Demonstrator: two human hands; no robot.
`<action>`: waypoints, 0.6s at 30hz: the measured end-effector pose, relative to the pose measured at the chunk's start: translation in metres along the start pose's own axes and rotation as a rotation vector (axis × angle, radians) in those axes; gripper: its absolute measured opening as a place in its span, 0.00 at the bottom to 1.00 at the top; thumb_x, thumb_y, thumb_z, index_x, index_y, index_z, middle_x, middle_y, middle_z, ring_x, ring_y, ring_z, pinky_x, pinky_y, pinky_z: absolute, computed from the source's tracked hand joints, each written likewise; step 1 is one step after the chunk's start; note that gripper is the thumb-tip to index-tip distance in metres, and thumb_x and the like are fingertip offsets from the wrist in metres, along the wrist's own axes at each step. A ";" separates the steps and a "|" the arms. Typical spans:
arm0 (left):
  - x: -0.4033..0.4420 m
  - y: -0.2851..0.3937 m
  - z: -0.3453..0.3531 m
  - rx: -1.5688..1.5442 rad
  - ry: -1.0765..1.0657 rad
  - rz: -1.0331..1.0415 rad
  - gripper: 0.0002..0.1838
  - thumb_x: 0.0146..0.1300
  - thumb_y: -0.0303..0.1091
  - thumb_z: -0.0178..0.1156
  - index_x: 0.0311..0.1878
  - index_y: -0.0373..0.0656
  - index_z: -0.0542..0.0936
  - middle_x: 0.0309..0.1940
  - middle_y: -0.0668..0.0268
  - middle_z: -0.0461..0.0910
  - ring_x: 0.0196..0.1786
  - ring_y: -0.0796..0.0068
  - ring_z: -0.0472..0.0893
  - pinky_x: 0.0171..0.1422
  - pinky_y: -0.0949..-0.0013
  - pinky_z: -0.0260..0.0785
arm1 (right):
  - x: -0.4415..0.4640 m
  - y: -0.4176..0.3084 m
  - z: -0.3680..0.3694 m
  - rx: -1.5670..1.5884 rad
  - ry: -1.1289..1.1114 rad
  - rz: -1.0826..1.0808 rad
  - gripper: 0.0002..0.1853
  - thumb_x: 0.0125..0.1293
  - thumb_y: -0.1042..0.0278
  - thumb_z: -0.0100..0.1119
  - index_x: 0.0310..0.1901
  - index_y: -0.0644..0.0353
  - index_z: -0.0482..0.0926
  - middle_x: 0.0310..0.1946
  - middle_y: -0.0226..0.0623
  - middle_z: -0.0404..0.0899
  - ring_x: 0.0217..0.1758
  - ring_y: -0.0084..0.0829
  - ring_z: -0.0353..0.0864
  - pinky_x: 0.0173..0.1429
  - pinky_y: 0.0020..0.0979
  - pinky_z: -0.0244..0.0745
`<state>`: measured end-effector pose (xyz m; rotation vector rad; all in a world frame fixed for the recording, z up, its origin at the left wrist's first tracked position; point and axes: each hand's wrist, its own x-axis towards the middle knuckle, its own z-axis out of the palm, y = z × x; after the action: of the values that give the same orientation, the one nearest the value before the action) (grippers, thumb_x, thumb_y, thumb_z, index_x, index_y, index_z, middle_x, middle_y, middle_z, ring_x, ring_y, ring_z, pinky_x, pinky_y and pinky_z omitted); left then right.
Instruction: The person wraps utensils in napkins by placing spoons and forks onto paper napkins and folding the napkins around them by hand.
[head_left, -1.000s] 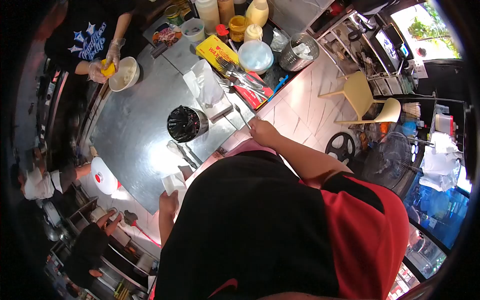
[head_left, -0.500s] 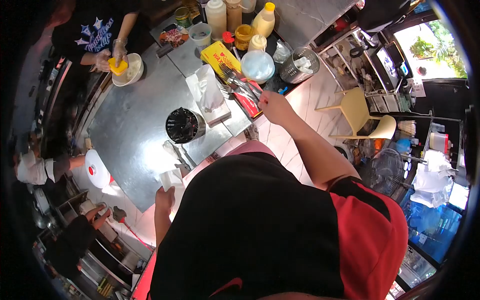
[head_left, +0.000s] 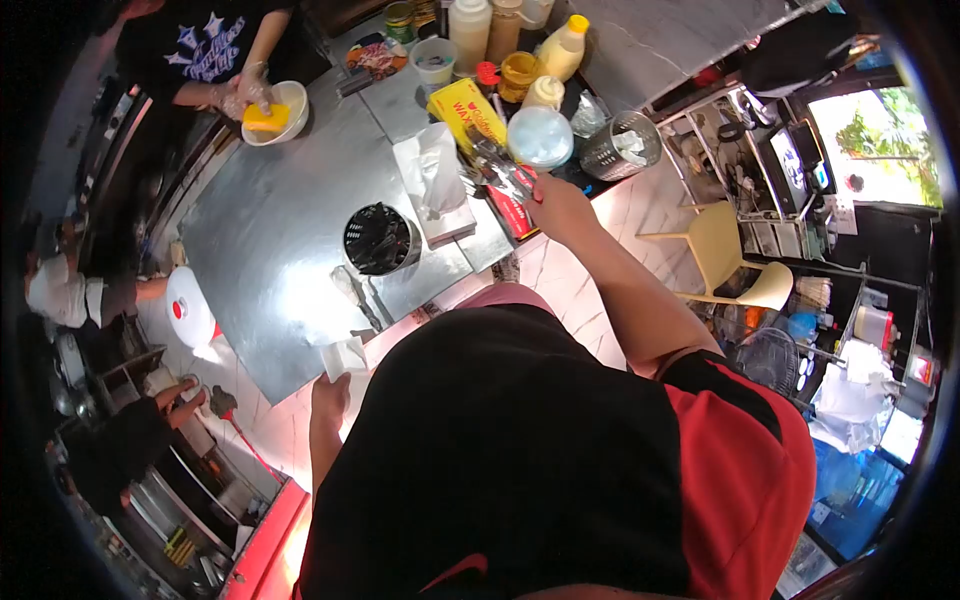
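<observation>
My right hand [head_left: 557, 208] is closed at the handle end of a bunch of forks [head_left: 500, 170], above the red and yellow boxes. At the near table edge, my left hand [head_left: 330, 396] grips a white paper napkin [head_left: 345, 356]; its fingers are partly hidden. A spoon and other cutlery [head_left: 355, 297] lie on the metal table [head_left: 270, 230] just beyond the napkin. Between my hands stands a perforated metal holder [head_left: 415, 243] with dark contents. A stack of white napkins [head_left: 438, 185] lies beside the yellow wax paper box [head_left: 466, 112].
A co-worker's gloved hands [head_left: 247, 98] hold a yellow block over a white bowl [head_left: 291, 122]. Sauce bottles [head_left: 563, 48], a clear-lidded tub [head_left: 540, 138] and a metal bin [head_left: 622, 146] stand at the back. A yellow chair [head_left: 722, 255] is at right.
The view has shifted, so the table items sit further right and higher. My right hand stays at the forks and my left on the napkin. The co-worker's yellow block is now lower at the bowl.
</observation>
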<state>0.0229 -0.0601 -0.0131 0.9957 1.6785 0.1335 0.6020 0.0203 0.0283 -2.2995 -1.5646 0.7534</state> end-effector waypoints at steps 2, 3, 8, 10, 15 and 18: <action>0.002 0.006 0.002 0.057 0.035 -0.081 0.23 0.74 0.35 0.67 0.66 0.31 0.84 0.48 0.60 0.91 0.47 0.70 0.86 0.56 0.63 0.78 | -0.002 -0.009 -0.004 0.005 0.015 -0.051 0.13 0.69 0.61 0.69 0.46 0.61 0.82 0.42 0.52 0.89 0.49 0.56 0.89 0.53 0.54 0.82; 0.001 0.002 0.002 0.080 0.054 -0.123 0.23 0.74 0.36 0.67 0.66 0.30 0.84 0.48 0.60 0.91 0.47 0.70 0.87 0.57 0.63 0.78 | -0.002 -0.017 -0.007 0.006 0.022 -0.080 0.13 0.69 0.61 0.69 0.46 0.61 0.82 0.41 0.51 0.89 0.48 0.56 0.89 0.53 0.53 0.82; 0.020 -0.037 0.005 -0.108 0.097 -0.088 0.24 0.74 0.37 0.68 0.66 0.30 0.84 0.52 0.55 0.92 0.50 0.66 0.89 0.59 0.62 0.79 | -0.014 -0.105 -0.029 0.245 -0.102 -0.359 0.12 0.72 0.63 0.66 0.47 0.64 0.82 0.45 0.49 0.87 0.50 0.53 0.88 0.55 0.48 0.81; 0.021 -0.037 0.009 -0.190 0.108 -0.032 0.23 0.74 0.36 0.68 0.65 0.30 0.84 0.52 0.55 0.92 0.50 0.66 0.89 0.59 0.62 0.79 | -0.013 -0.136 -0.019 0.216 -0.116 -0.589 0.12 0.73 0.64 0.67 0.49 0.63 0.82 0.47 0.47 0.87 0.47 0.49 0.89 0.51 0.46 0.83; 0.023 -0.044 0.010 -0.244 0.114 -0.074 0.20 0.75 0.33 0.69 0.65 0.32 0.85 0.49 0.59 0.91 0.45 0.70 0.88 0.53 0.63 0.80 | -0.009 -0.214 0.007 -0.355 -0.333 -0.747 0.11 0.72 0.66 0.63 0.51 0.59 0.85 0.50 0.44 0.86 0.50 0.49 0.89 0.53 0.50 0.86; 0.014 -0.048 0.012 -0.318 0.125 -0.097 0.20 0.75 0.33 0.67 0.64 0.31 0.86 0.49 0.57 0.91 0.47 0.68 0.87 0.55 0.62 0.80 | 0.005 -0.232 0.035 -0.424 -0.383 -0.821 0.15 0.65 0.71 0.65 0.54 0.58 0.87 0.52 0.46 0.88 0.54 0.51 0.91 0.55 0.52 0.87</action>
<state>0.0065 -0.0857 -0.0546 0.6778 1.7490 0.3923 0.4020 0.1121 0.1105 -1.4909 -2.7810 0.6871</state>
